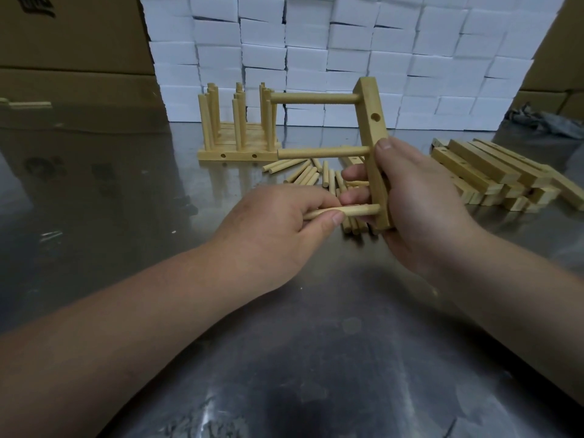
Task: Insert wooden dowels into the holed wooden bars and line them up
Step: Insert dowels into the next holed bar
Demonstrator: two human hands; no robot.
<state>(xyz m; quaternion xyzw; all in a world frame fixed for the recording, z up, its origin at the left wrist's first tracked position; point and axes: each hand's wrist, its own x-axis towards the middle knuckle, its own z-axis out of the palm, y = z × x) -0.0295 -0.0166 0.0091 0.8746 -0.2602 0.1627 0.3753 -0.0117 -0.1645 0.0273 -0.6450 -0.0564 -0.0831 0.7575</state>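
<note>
Wooden and pale, a holed bar [374, 128] is held nearly upright above the steel table [316, 343], with the right hand [420, 210] grasping its lower half, thumb on the near edge and fingers wrapped round the far side. Two dowels already stick out of it to the left, a top dowel [316, 98] and a middle dowel [322, 153], with an open hole [375, 116] between them. The left hand [278, 232] pinches a third dowel [354, 211] between thumb and fingers, its tip set into the bar's lowest hole. Behind the hands, loose dowels [303, 173] lie scattered on the table. Farther back stands a row of finished bars [237, 150], flat on the table and side by side, their dowels pointing up. To the right is a stack of plain bars [493, 172]. White boxes [347, 58] form a wall at the back, with cardboard cartons [72, 58] on the left.
</note>
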